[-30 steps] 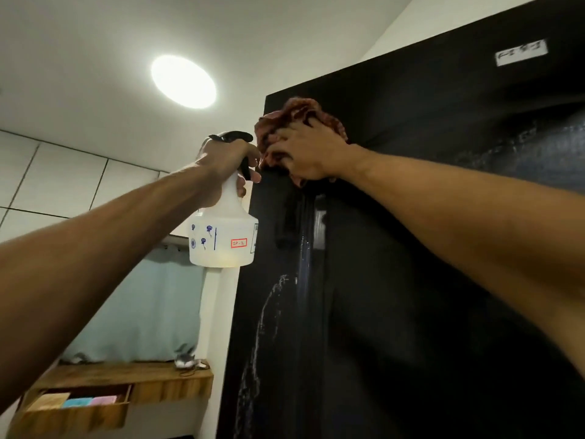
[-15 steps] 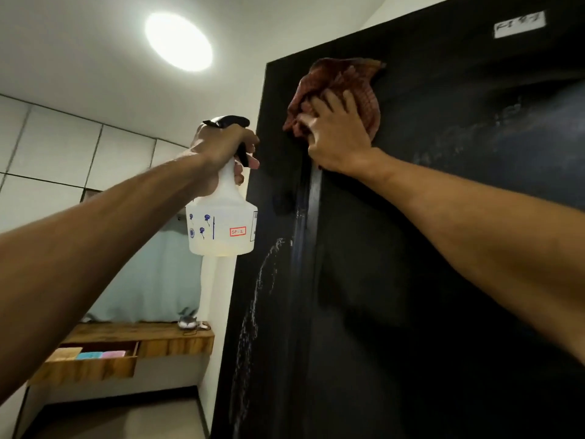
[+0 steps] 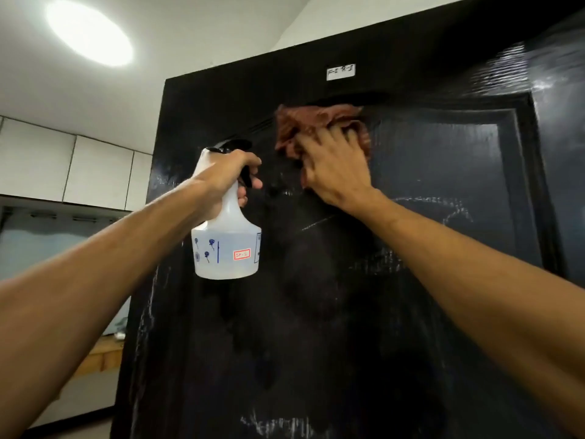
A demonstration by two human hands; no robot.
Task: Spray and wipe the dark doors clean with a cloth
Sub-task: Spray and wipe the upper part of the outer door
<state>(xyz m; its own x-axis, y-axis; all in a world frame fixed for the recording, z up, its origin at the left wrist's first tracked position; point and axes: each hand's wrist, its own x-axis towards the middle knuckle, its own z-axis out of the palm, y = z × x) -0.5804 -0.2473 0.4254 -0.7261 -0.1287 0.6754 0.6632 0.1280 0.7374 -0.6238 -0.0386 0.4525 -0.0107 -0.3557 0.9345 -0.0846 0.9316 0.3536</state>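
A tall dark door [image 3: 427,312] fills the right and middle of the head view, streaked with wet spray marks. My right hand [image 3: 335,172] presses a reddish-brown cloth [image 3: 304,125] flat against the door's upper part, just under the top rail. My left hand [image 3: 228,179] grips the neck of a translucent white spray bottle [image 3: 226,248] with a black trigger head, held upright in front of the door's left side. A finger lies on the trigger.
A small white label [image 3: 341,72] is stuck near the door's top. White wall cupboards [image 3: 69,166] and a round ceiling light [image 3: 90,33] are at the left. A wooden shelf [image 3: 104,353] shows low at the left, past the door's edge.
My right hand has slid the cloth from the door's left edge rightwards across the upper panel. The view has turned to face the door. The bottle stays gripped in my left hand.
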